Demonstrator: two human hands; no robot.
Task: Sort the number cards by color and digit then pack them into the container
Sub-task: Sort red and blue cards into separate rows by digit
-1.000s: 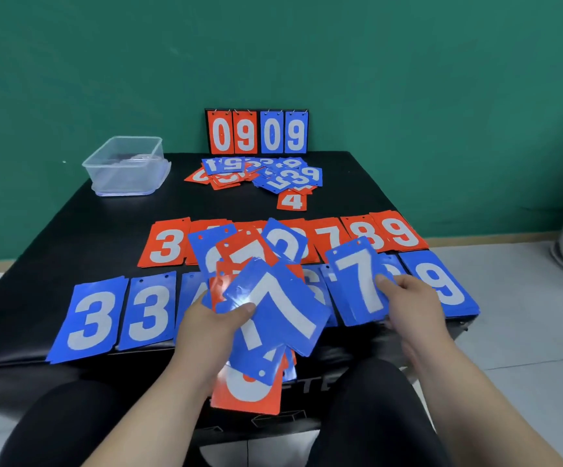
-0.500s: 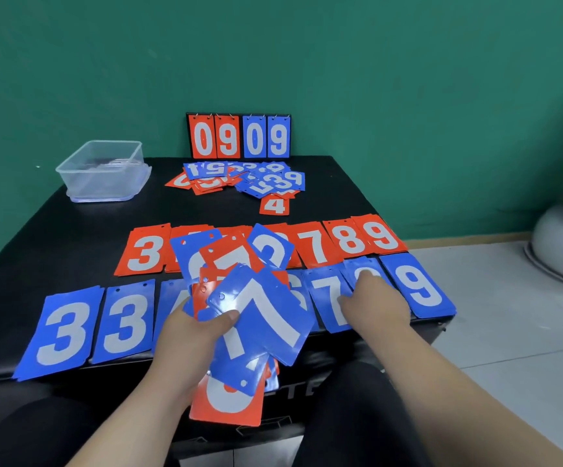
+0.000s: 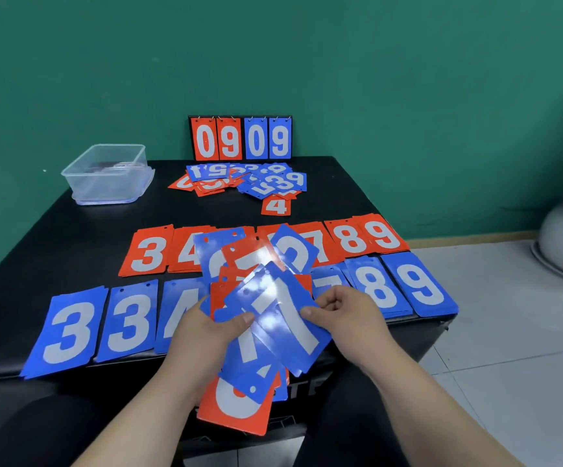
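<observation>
Your left grip (image 3: 206, 335) curls round the fanned card stack (image 3: 236, 411); your right grip (image 3: 347, 315), just beside it, pinches the top blue 7 card (image 3: 293, 332)

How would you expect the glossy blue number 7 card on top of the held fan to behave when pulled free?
Probably slippery: the glossy blue number 7 card shows bright glare. Likely stiff and light: it juts flat from the fanned card stack in the left hand without drooping, while the right hand pinches only its edge.
</observation>
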